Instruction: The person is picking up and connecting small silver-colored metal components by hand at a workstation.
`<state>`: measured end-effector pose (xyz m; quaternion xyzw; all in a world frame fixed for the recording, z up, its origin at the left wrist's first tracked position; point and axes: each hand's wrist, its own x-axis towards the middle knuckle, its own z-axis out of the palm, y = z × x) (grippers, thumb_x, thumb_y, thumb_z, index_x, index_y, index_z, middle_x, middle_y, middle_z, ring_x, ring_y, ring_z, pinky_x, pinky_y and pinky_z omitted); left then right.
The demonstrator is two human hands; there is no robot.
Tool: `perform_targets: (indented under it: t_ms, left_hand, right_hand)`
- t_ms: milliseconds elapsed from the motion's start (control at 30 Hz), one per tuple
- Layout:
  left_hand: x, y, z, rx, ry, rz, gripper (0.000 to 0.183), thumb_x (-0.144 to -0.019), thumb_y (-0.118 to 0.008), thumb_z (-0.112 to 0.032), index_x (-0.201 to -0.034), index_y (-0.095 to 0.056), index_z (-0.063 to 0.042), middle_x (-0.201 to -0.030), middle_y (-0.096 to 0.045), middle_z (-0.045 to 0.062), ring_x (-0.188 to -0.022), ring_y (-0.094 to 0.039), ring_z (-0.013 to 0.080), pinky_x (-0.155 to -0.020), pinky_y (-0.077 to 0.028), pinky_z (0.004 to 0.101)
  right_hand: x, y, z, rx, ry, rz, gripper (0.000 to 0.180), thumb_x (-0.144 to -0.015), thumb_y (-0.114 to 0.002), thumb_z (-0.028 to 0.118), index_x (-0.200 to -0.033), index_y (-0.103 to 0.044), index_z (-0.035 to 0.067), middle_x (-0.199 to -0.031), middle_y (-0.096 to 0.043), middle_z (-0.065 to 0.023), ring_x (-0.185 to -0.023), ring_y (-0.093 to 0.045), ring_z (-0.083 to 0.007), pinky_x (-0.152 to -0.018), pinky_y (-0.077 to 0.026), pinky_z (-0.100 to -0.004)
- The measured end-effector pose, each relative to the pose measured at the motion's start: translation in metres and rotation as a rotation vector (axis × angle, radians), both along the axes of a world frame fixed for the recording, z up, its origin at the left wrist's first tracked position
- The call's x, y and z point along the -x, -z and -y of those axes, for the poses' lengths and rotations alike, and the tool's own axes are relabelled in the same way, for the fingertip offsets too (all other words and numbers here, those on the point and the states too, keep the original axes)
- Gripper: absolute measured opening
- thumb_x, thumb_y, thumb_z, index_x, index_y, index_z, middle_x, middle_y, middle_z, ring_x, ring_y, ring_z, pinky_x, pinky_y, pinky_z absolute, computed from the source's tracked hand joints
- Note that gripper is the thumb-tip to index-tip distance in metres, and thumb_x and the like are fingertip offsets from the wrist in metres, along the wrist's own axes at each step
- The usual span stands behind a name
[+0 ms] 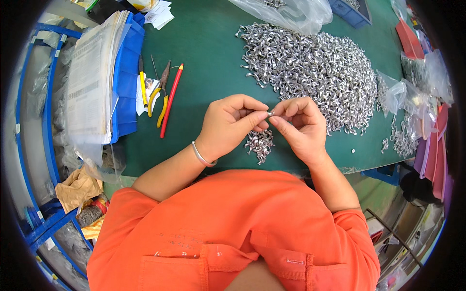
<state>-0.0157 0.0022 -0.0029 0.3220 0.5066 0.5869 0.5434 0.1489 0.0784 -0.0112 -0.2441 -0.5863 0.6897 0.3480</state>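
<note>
Between the fingertips of my left hand (233,125) and my right hand (302,129) is one small curved metal piece (270,114). Thumb and forefinger of each hand pinch it from opposite sides, so only a bit of it shows. Just below my hands, a small heap of similar metal pieces (260,145) lies on the green tabletop (204,54). Beyond my right hand spreads a large pile of shiny curved metal pieces (316,72). A metal bangle (201,154) circles my left wrist.
Yellow-handled pliers (161,96), a red pencil (172,100) and a yellow-and-black tool (142,83) lie left. A blue bin (127,80) has stacked papers (93,76) against it. A clear plastic bag (291,14) touches the pile's far edge; metal rings (402,136) lie right.
</note>
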Motion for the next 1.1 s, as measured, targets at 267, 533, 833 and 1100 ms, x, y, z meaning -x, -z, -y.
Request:
perform_targets:
  t_ms: [267,533,833,1100]
  left_hand:
    - [0.003,-0.003,0.003,-0.385,0.039,-0.788,0.011,-0.083,-0.063,0.009,-0.091,-0.065,0.001,-0.096,-0.064,0.012,-0.08,-0.066,0.0162,-0.069,-0.057,0.0254]
    - [-0.006,0.0,0.008,-0.119,0.034,-0.086,0.009,-0.083,-0.062,0.01,-0.091,-0.061,0.005,-0.096,-0.064,0.012,-0.084,-0.066,0.0175,-0.074,-0.057,0.027]
    - [-0.006,0.001,0.011,-0.213,0.045,-0.316,0.013,-0.08,-0.066,0.012,-0.09,-0.061,0.004,-0.094,-0.063,0.011,-0.085,-0.066,0.0162,-0.073,-0.057,0.0261]
    - [0.001,-0.006,0.015,-0.248,0.116,-0.652,0.013,-0.074,-0.073,0.005,-0.083,-0.066,-0.001,-0.086,-0.065,0.008,-0.076,-0.065,0.0151,-0.067,-0.054,0.0251]
  right_hand:
    - [0.001,-0.001,0.005,-0.046,0.057,-0.051,0.022,-0.082,-0.063,-0.011,-0.088,-0.047,0.003,-0.092,-0.061,-0.0106,-0.086,-0.06,-0.0131,-0.075,-0.051,-0.0269]
    - [0.0,0.005,0.007,-0.122,0.089,-0.1,0.022,-0.081,-0.062,-0.013,-0.086,-0.047,0.003,-0.093,-0.062,-0.0129,-0.086,-0.061,-0.0158,-0.076,-0.051,-0.0281]
    - [-0.001,0.007,0.008,-0.106,0.084,-0.108,0.022,-0.081,-0.063,-0.013,-0.084,-0.048,0.004,-0.089,-0.063,-0.0127,-0.084,-0.062,-0.0161,-0.074,-0.05,-0.0281]
    - [-0.004,0.01,0.0,-0.353,0.159,0.155,0.018,-0.078,-0.06,-0.011,-0.081,-0.051,0.003,-0.09,-0.065,-0.0116,-0.082,-0.062,-0.015,-0.07,-0.051,-0.027]
